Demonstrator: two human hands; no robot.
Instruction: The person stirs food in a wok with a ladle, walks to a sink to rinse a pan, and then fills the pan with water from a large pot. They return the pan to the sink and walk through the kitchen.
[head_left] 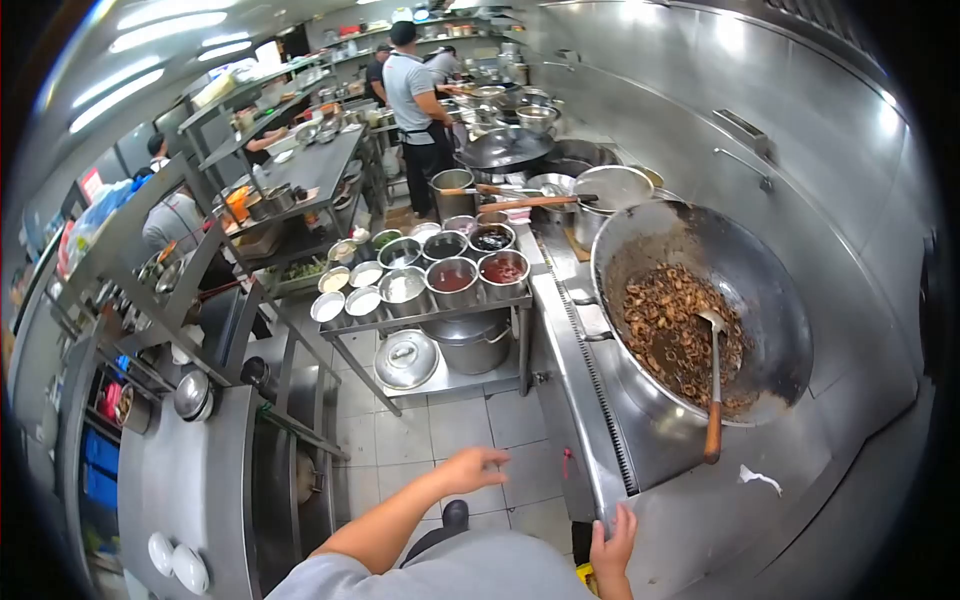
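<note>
My left hand (472, 470) is held out over the tiled floor, fingers stretched and apart, holding nothing. At the front edge of the steel stove counter (600, 440), my right hand (613, 545) appears to rest with its fingers extended and nothing in them. Ahead of it sits a large wok (778, 330), tilted toward me, with chopped brown food (672, 330) in its bottom. A metal ladle or turner with a wooden handle (713, 430) leans in the wok, its head in the food and its handle over the near rim; neither hand touches it.
Steel pots of sauces and seasonings (452, 283) crowd a small table, with a lidded stockpot (470, 340) beneath. A crumpled white scrap (760, 480) lies on the counter. A person in an apron (408, 100) stands farther back. White bowls (188, 568) are on the left bench.
</note>
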